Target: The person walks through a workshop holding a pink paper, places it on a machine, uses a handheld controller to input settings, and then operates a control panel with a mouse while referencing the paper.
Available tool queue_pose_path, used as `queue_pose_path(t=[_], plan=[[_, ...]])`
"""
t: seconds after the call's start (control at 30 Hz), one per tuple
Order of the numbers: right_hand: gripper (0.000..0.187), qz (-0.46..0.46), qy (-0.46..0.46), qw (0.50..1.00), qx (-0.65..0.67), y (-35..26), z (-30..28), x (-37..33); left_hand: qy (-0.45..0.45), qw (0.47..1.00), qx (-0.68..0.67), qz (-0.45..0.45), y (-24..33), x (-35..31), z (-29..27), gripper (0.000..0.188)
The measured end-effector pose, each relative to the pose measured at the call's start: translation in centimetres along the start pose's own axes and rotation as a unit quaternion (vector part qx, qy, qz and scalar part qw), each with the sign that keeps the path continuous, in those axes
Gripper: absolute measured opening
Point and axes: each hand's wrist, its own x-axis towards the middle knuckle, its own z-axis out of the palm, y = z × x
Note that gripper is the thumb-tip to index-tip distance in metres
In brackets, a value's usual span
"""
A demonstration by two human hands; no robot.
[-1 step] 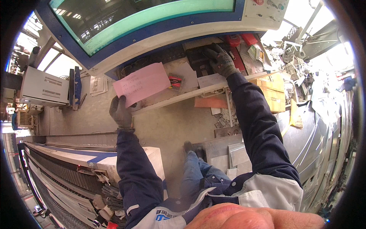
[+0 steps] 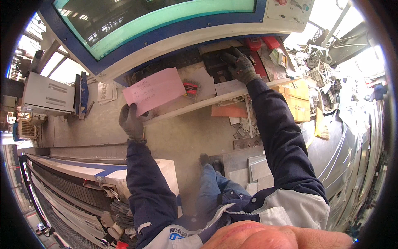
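Note:
A pink sheet of paper (image 2: 155, 89) with handwriting is held by its lower left corner in my grey-gloved left hand (image 2: 132, 121). The fingers are closed on that corner, and the sheet slants up to the right over a shelf (image 2: 182, 108) below the screen. My gloved right hand (image 2: 240, 66) lies at the back of the shelf over a dark flat surface (image 2: 212, 64). Its fingers reach forward, slightly apart; what is under the palm is hidden. Right of the paper is a small clear case (image 2: 191, 89) with red and black pieces.
A blue-framed machine screen (image 2: 157, 25) overhangs the shelf, with a control panel (image 2: 290, 12) to its right. Red objects (image 2: 270, 42) sit in the shelf's right corner. A cardboard box (image 2: 295, 99) stands right of my forearm. Metal plates (image 2: 244, 166) lie by my feet.

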Motion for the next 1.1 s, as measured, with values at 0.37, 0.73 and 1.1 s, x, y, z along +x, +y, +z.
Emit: queue_pose_path(t=[0.37,0.73,1.1], plan=[[0.052,-0.022,0.057,0.998,0.034,3.2,2.4,-0.6,0.007,0.999,-0.039,-0.018,-0.9,0.5,-1.4,0.03],[0.051,-0.073,0.061,0.995,0.023,3.7,2.7,-0.2,0.007,0.999,-0.043,-0.007,-0.3,0.0,-0.9,0.031],[0.053,-0.126,0.088,0.987,0.049,3.2,2.1,0.0,0.006,1.0,-0.002,0.0,0.0,0.1,-0.7,0.037]])
